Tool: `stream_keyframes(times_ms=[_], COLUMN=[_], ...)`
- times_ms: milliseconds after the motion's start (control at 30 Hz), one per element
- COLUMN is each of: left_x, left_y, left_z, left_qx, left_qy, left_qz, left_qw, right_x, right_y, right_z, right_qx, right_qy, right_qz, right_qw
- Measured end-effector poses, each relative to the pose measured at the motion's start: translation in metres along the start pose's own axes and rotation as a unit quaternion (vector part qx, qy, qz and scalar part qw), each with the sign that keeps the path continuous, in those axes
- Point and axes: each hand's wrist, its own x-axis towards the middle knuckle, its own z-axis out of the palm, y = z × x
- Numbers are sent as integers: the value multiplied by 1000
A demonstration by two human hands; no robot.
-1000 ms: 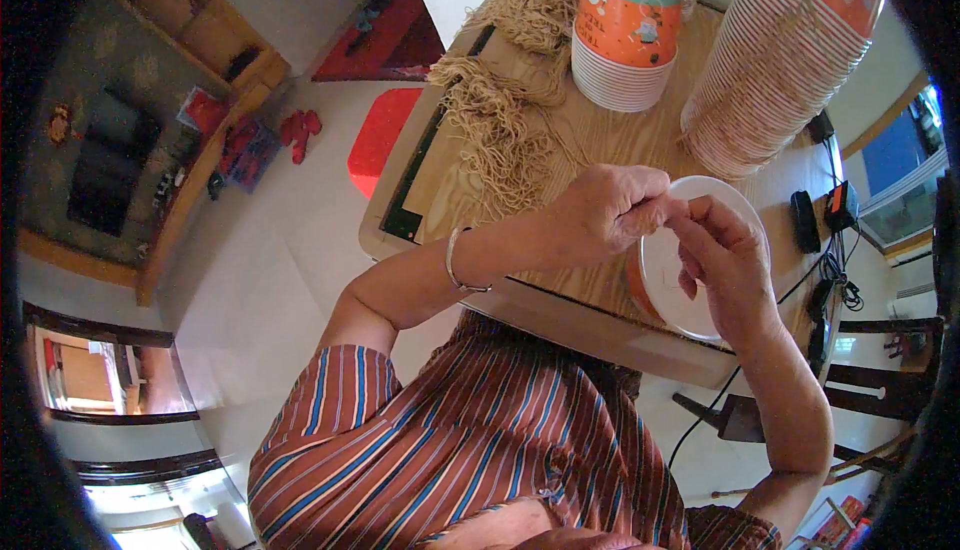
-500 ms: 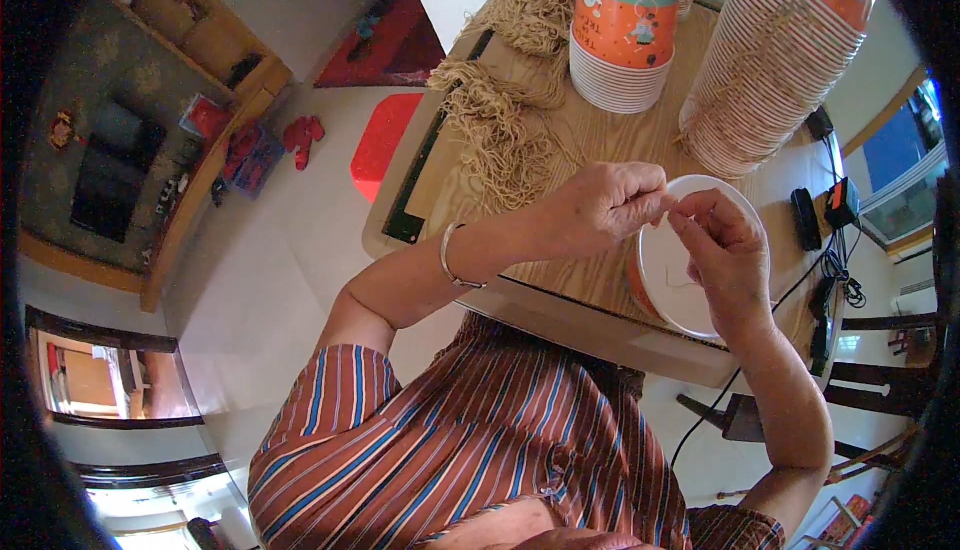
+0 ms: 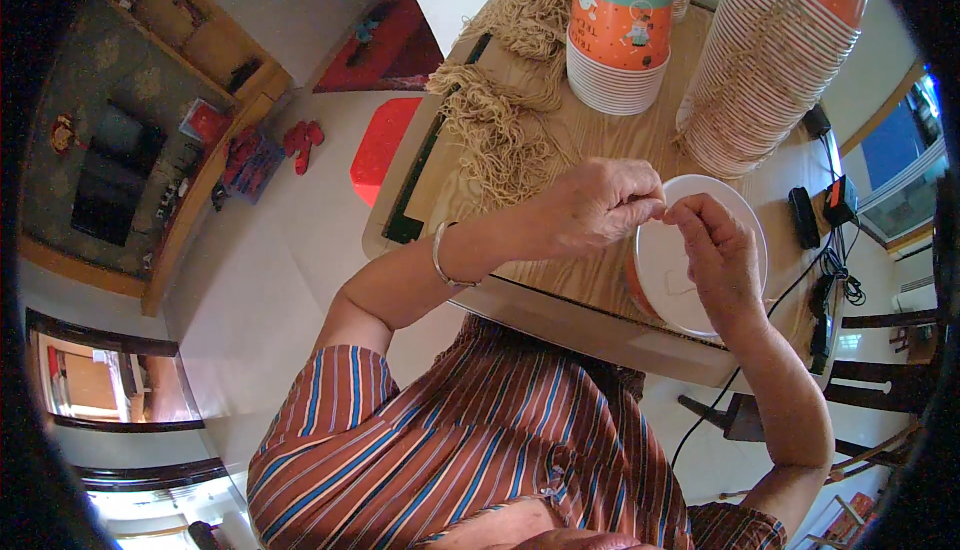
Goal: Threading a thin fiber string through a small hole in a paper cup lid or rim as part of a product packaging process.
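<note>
My left hand [image 3: 600, 208] and my right hand [image 3: 718, 255] meet fingertip to fingertip above the near left rim of a white-lined paper bowl [image 3: 745, 218]. Both are closed in a pinch, thumb against fingers. Whatever lies between the fingertips is too small to make out. A thin beige strand of yarn [image 3: 682, 291] shows against the bowl's white inside, beside my right hand; whether it runs up into my fingers is hidden. Left of the bowl, a loose heap of beige yarn [image 3: 490, 140] lies on the wooden table [image 3: 585, 280], with another heap [image 3: 525, 12] behind it.
Upside-down orange and teal paper bowls [image 3: 618, 40] stand stacked at the back. A taller leaning stack of bowls [image 3: 765, 70], draped with yarn, is right of them. Black adapters [image 3: 840, 202] and cables line the right edge. A red stool [image 3: 383, 150] stands left of the table.
Both hands stay pinched together over the bowl, shifting only slightly. My right hand has turned a little, its fingers curling closer to my left fingertips.
</note>
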Motion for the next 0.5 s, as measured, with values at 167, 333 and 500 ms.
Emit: stream_keyframes(times_ms=[167,333,500], left_x=[-1,0,1], left_y=[2,0,-3], left_z=[-4,-4,-2], left_qx=[-12,1,10], left_qy=[9,-6,6], left_qz=[-20,-24,7], left_qw=[1000,1000,1000], right_x=[-1,-1,0], right_y=[-7,1,-2], right_z=[2,2,4], right_qx=[-38,5,-64], right_qy=[23,11,52], right_qz=[-2,-18,-73], right_qw=[999,1000,994])
